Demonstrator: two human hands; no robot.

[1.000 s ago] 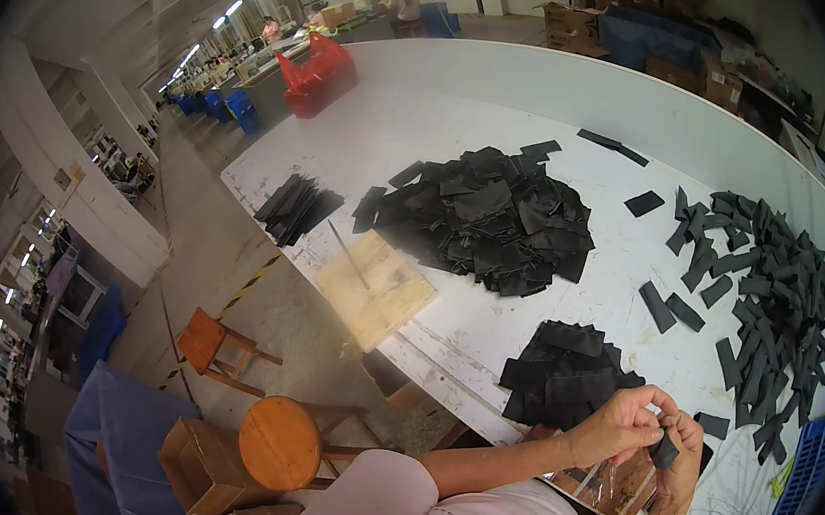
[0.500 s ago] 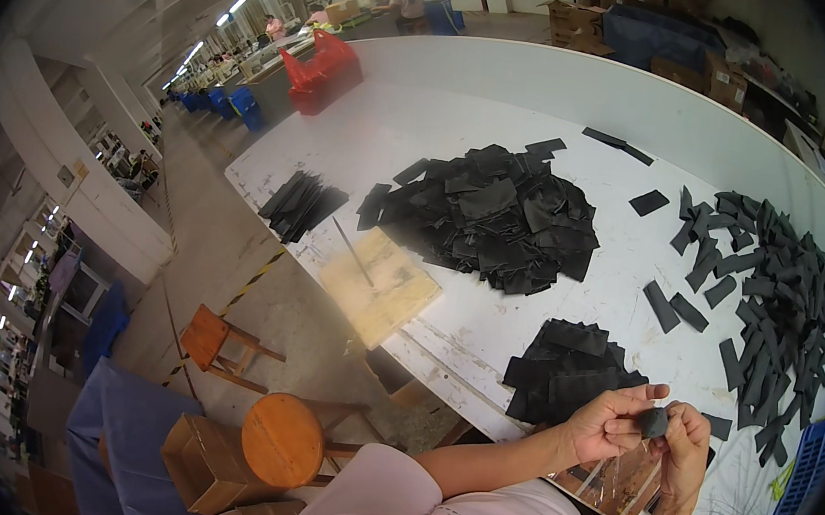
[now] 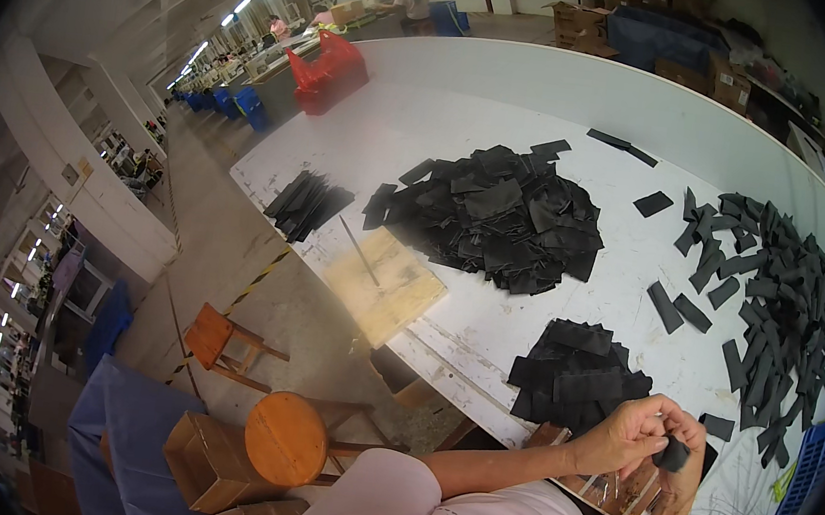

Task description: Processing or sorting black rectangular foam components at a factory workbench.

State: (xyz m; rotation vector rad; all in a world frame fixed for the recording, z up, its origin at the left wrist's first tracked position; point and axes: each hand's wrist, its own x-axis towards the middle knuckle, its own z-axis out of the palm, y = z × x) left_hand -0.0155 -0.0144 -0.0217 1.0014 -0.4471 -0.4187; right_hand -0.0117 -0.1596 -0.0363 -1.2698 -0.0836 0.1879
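Observation:
Close to the table's near edge, my two hands meet around a small folded black fabric piece (image 3: 673,454). It sits mostly in my right hand (image 3: 687,437), whose fingers curl around it. My left hand (image 3: 627,437) reaches in from the left with bent fingers, its fingertips and thumb at the piece's edge. Just left of them lies a stack of flat black fabric pieces (image 3: 586,376). A brown wooden board with thin metal parts (image 3: 614,490) shows below my hands, partly hidden by my left forearm.
A large heap of black pieces (image 3: 498,206) fills the table's middle; narrower strips (image 3: 789,307) spread along the right. At left are a small black bundle (image 3: 307,206), a wooden block with a rod (image 3: 384,290) and a red bag (image 3: 326,73). Stools (image 3: 285,437) stand on the floor.
Both hands have shifted slightly down, with the fabric piece now lower and deeper in my right hand. My left fingers, stretched out before, have curled over toward the right hand.

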